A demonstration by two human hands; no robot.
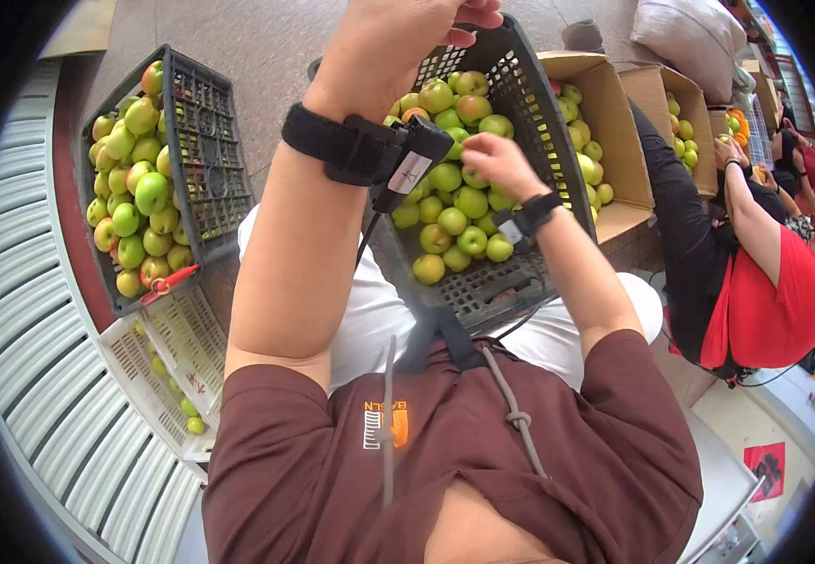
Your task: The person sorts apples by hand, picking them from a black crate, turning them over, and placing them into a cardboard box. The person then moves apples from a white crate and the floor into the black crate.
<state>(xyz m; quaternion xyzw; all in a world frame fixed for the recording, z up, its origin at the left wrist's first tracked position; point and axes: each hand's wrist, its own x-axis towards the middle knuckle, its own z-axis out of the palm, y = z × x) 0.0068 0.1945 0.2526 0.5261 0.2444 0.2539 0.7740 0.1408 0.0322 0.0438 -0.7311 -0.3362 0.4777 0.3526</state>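
Note:
A black plastic crate (482, 293) stands between my knees, with many green and reddish apples (470, 202) inside. My right hand (503, 165) is over the apples, its fingers bent around a green apple (456, 141) near the middle. The hand hides part of that apple. Above the crate's far left side, my left hand (454, 21) is partly cut off by the top edge of the view. Its visible fingers are curled, and whatever they hold is out of sight. Each wrist carries a black strap with a small device.
On the left, another black crate (208, 141) of apples stands with a red-handled tool (174, 282) at its corner. A white crate (177, 348) is below it, beside grey slats (26, 310). Cardboard boxes (619, 141) with apples and a seated person (755, 291) are on the right.

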